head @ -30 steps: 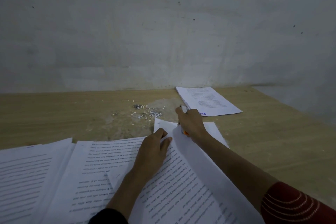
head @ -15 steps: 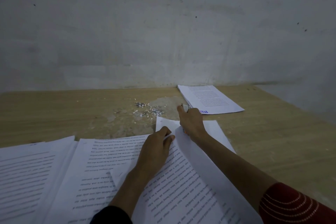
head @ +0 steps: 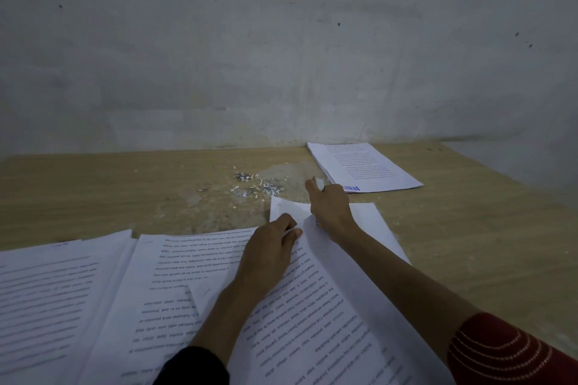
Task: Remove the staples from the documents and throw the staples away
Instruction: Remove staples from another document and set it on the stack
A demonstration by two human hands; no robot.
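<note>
A printed document [head: 316, 316] lies in front of me on the wooden table [head: 93, 194], its top sheet lifted along the right side. My left hand [head: 269, 255] pinches the far corner of that document between thumb and fingers. My right hand [head: 330, 206] lies just beyond it, fingers curled round a small tool with a white and metal tip [head: 319, 182] that pokes out above the knuckles; its type is unclear. A scatter of pulled staples and paper bits [head: 255, 186] lies on the table left of the right hand.
A stapled stack with blue lettering [head: 362, 167] lies at the back by the wall. More printed pages [head: 53, 297] overlap at the near left. A grey wall [head: 281, 56] closes the table's far side; the table edge runs diagonally at right.
Both hands stay in almost the same place. My right hand has shifted slightly toward the far stack, and the camera has tilted up a little.
</note>
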